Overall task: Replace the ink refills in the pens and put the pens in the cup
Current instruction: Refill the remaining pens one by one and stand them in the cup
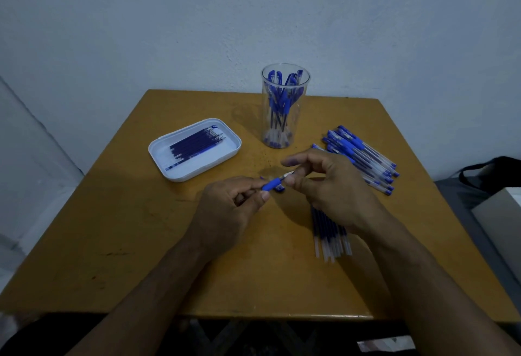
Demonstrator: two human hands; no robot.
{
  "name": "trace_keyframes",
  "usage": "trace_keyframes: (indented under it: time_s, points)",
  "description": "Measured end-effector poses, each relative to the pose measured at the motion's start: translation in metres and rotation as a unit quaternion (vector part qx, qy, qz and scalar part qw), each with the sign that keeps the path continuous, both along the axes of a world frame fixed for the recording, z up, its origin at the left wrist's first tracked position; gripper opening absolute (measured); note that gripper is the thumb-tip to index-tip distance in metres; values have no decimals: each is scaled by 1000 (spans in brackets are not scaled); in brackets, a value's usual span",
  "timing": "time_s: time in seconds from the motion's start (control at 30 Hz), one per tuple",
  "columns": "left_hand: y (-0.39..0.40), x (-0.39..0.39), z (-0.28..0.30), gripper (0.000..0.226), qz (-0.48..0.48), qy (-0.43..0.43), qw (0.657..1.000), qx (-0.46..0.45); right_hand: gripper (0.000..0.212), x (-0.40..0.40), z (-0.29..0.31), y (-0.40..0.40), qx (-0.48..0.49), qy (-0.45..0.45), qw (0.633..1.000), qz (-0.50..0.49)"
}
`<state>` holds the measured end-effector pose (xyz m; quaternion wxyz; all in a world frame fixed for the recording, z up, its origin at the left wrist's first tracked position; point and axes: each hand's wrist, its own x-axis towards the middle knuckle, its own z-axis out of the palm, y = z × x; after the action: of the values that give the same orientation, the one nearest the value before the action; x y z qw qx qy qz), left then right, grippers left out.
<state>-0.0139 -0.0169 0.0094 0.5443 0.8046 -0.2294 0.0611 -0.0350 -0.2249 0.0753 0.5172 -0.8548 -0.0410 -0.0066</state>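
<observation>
Over the middle of the wooden table (141,243), my left hand (231,212) grips a pen (272,185) by its blue rubber grip. My right hand (327,186) pinches the pen's metal tip end between thumb and fingers. A blue cap (279,189) lies on the table just under the pen. The clear cup (283,107) stands at the back, holding several blue pens. A white tray (194,148) at the left holds several dark blue refills (197,141).
A pile of capped blue pens (363,158) lies at the right of the table. Several refills (331,237) lie below my right wrist. A dark bag (496,175) and a grey surface sit beyond the table's right edge. The wall is close behind.
</observation>
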Motion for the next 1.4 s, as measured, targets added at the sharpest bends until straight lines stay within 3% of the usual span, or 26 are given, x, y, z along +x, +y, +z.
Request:
trace_keyframes:
  time_s: [0.07,0.2,0.37,0.4,0.53,0.67,0.8,1.13,1.27,1.33,1.4]
  points:
    - [0,0,1,25,0,-6,1000,4,5,-1,0,0,8,-5,1000,10]
    - [0,0,0,25,-6,-17,1000,1,39,-1,-3,3,-86,-51,995,-25]
    - [1,1,0,26,-6,-23,1000,17,7,-1,0,0,-21,-22,999,11]
    - [0,0,0,26,-5,-29,999,23,7,-1,-1,0,-28,-28,999,6]
    - [1,1,-2,26,-3,-25,1000,11,37,0,-4,2,-68,-55,996,-25]
    - [1,1,-2,26,-1,-25,999,25,17,0,-1,-3,-17,-22,1000,11]
    - [0,1,-1,28,-2,-39,999,28,4,1,-2,-1,-32,-32,999,-6]
    - [-2,-2,8,26,44,-190,973,120,13,-3,-3,5,13,10,998,-58]
    - [-1,-2,8,25,71,-172,977,101,14,-2,-5,11,67,16,995,-70]
    - [-1,-2,9,24,113,-114,986,46,33,2,-9,13,-32,-10,996,-88]
    - [-1,-1,9,25,146,-44,988,1,32,5,-9,18,-223,-48,969,-93]
